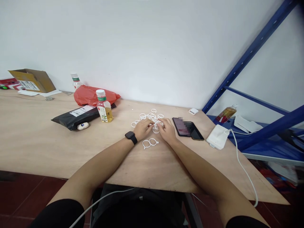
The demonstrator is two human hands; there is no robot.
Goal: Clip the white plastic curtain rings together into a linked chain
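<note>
A loose pile of white plastic rings [142,116], each with a small tab, lies on the wooden table in front of me. My left hand [143,128], a black watch on its wrist, is at the near left side of the pile, thumb and fingers closed on a white ring. Opposite it, my right hand [167,129] pinches at the pile's right side, also at a white ring. The fingertips almost meet, and partly hide the rings between them. Closer to me, two joined or touching rings [150,143] lie apart from the pile.
Right of my hands lie two phones [182,127], a white power bank [218,136] with a cable, and a small white charger [193,111]. Leftward are a drink bottle [104,107], a black parcel bag [76,117], a red bag [89,95] and a cardboard box [35,80]. A blue shelf frame [249,50] stands right.
</note>
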